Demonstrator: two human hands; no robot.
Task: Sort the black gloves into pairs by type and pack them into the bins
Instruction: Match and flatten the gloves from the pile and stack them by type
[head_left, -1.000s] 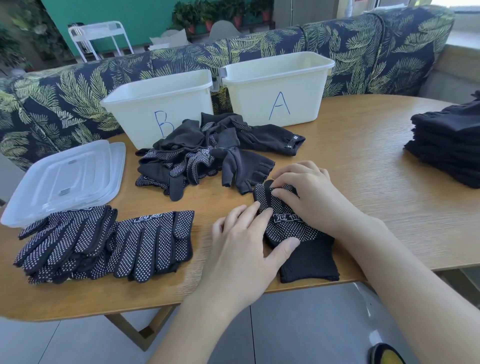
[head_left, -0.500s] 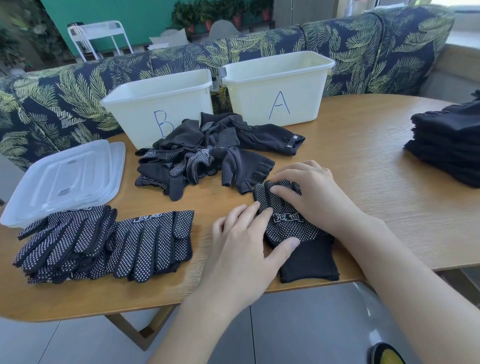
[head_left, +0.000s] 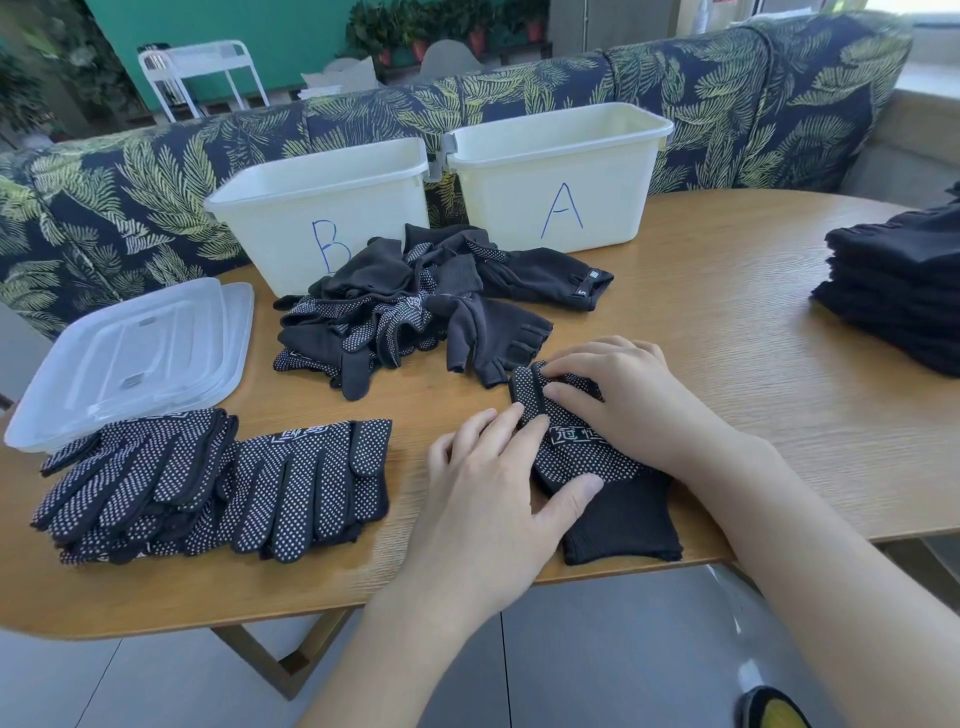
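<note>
A black white-dotted glove (head_left: 587, 452) lies near the table's front edge, its plain cuff toward me. My left hand (head_left: 493, 483) lies flat on its left side, thumb across the palm part and fingertips on the glove's fingers. My right hand (head_left: 618, 395) presses from the right, fingers curled over the glove's fingertips. A mixed heap of dotted and plain black gloves (head_left: 415, 306) sits in front of white bin B (head_left: 322, 208) and white bin A (head_left: 561, 171). Dotted gloves (head_left: 208, 483) lie stacked at the left front.
Clear plastic lids (head_left: 135, 358) lie at the table's left edge. A stack of folded black fabric (head_left: 904, 286) sits at the right. A leaf-patterned sofa (head_left: 753, 104) runs behind the bins. The wooden table (head_left: 727, 364) has bare surface between my hands and the fabric stack.
My right hand's fingers have shifted slightly over the glove's fingertips, curling closer around them. My left hand and the glove stay where they were.
</note>
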